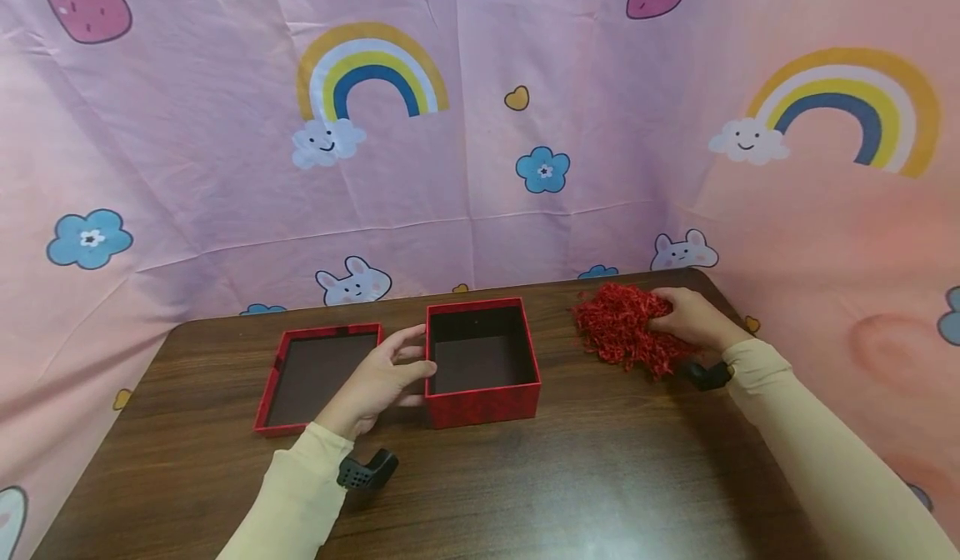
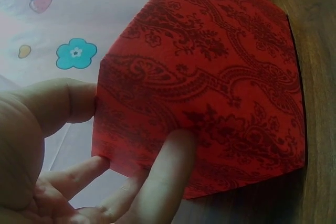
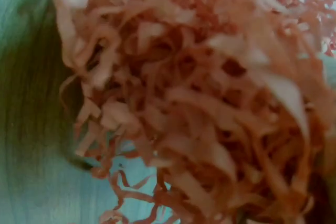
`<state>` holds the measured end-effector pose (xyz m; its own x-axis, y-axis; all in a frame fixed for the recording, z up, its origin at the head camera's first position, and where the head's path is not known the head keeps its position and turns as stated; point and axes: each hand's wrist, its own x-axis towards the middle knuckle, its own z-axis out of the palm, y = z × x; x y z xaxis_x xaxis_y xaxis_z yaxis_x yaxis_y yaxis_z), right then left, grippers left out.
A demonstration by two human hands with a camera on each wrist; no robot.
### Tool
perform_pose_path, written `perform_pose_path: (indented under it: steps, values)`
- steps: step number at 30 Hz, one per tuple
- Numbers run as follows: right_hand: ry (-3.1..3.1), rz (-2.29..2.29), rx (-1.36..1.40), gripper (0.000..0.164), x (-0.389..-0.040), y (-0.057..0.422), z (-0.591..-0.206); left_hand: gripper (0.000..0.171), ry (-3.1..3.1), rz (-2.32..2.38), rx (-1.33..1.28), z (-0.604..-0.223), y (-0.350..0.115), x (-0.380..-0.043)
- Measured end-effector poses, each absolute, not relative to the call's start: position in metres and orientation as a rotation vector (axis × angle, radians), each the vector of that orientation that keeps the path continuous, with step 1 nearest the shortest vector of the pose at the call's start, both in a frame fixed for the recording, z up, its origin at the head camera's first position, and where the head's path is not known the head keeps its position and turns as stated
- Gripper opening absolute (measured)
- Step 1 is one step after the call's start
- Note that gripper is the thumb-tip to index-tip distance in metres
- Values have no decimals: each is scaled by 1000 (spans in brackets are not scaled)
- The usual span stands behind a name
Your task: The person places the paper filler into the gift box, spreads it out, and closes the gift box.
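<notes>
A red box with a dark inside stands uncovered on the table, its outer walls patterned with dark paisley. My left hand holds its left wall, thumb at the rim and fingers spread along the outer side. In the left wrist view the thumb meets the upper edge and its tip is hidden. To the right lies a loose heap of red shredded paper. My right hand grips the heap's right side, its fingertips buried in the strands. Curly paper strips fill the blurred right wrist view.
A shallow red lid lies left of the box, dark inside facing up, partly behind my left hand. Brown wood-grain tabletop stretches in front. A printed cloth hangs close along the table's back and right sides.
</notes>
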<state>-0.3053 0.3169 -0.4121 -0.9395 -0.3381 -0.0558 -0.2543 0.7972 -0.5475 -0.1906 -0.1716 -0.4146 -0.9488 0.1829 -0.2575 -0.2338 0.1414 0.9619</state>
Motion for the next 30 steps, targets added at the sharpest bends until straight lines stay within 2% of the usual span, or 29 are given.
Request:
perform_pose_path:
  steps: [30]
  values:
    - [2944, -999, -429, 52, -297, 321, -366, 71, 2141, 1854, -64, -416, -171, -191]
